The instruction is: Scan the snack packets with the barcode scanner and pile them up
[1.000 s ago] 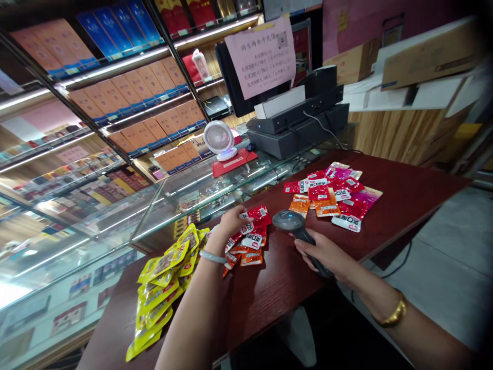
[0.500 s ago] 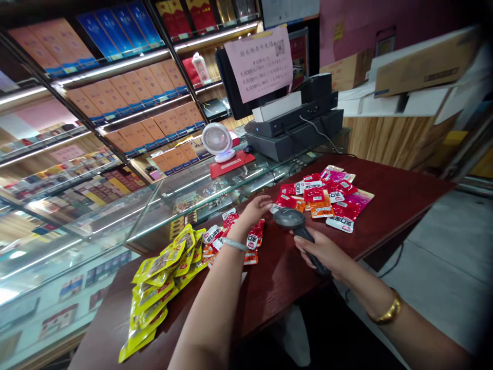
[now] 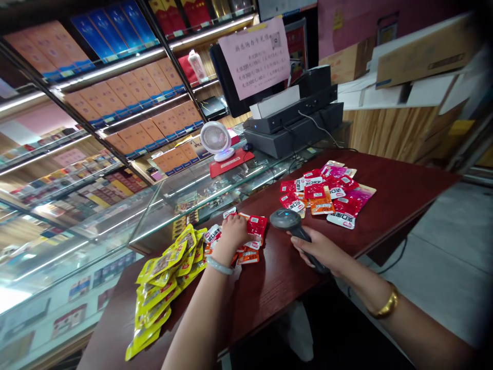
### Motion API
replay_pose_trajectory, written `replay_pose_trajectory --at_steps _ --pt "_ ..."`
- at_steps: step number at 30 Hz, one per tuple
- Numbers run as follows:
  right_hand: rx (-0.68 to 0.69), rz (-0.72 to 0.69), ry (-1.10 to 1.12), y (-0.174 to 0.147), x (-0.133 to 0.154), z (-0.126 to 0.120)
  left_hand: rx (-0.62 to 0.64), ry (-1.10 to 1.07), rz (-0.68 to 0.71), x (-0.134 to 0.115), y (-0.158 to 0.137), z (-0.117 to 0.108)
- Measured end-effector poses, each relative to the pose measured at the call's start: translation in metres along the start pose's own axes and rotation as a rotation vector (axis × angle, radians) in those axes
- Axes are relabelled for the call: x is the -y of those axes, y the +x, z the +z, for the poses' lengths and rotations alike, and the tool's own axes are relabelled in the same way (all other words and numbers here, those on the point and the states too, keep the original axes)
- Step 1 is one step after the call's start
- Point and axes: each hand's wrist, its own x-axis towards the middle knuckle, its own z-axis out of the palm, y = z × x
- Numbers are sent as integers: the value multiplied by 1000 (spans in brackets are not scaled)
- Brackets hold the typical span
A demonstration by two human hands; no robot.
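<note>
My right hand [image 3: 321, 250] is wrapped round the handle of a dark grey barcode scanner [image 3: 285, 220], its head pointing up and left over the table. On the smaller pile of red and orange snack packets [image 3: 248, 257], my left hand [image 3: 234, 230] rests with curled fingers, closed on a red snack packet [image 3: 257, 226]; the fingertips are hidden. Beyond the scanner lies a bigger loose heap of red, orange and purple snack packets [image 3: 322, 204]. Left of my left hand, yellow snack bags [image 3: 159, 288] are stacked in an overlapping row.
The dark red table [image 3: 400, 180] abuts a glass display counter [image 3: 154, 213]. On the counter stand a small white fan [image 3: 216, 139], a black cash drawer [image 3: 292, 131] and a monitor with a pink notice [image 3: 254, 59]. Boxed goods [image 3: 123, 97] line the shelves behind.
My left hand has moved left and toward me, from beside the scanner head onto the smaller packet pile, and its fingers have curled. A red packet now lies at the near-left edge of the bigger heap.
</note>
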Motion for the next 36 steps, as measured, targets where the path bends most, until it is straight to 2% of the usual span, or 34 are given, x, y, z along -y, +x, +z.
replay_pose_trajectory --at_steps 3,9,16,18,21,23,25,26,28,30,32,34,36 --pt "10 -8 -17 0 -2 0 -28 -59 17 -6 6 5" --pt "15 5 -10 0 0 -2 -57 -228 -67 -17 8 6" --pt "2 -5 37 0 3 -5 -86 -366 -94 -20 10 8" --pt "5 -6 33 -1 4 -5 -123 -516 -102 -28 18 11" --pt "-16 -2 25 -1 3 -6 -229 -899 -59 -51 41 18" --pt "-28 -11 21 0 2 -6 -221 -1167 32 -63 57 21" --pt "-28 -18 15 1 0 -7 -210 -1311 134 -61 65 20" --pt "-23 -14 11 2 0 -7 -219 -1302 165 -55 65 19" --pt "-16 4 6 2 0 -6 -254 -1123 144 -32 56 15" --pt "-3 25 8 3 1 -4 -237 -811 28 -5 41 11" --pt "6 36 7 5 1 -1 -166 -489 -52 17 28 9" --pt "13 35 -2 6 1 1 -101 -254 -53 28 20 9" --pt "23 32 -8 8 0 2 -57 -141 -10 29 17 10"
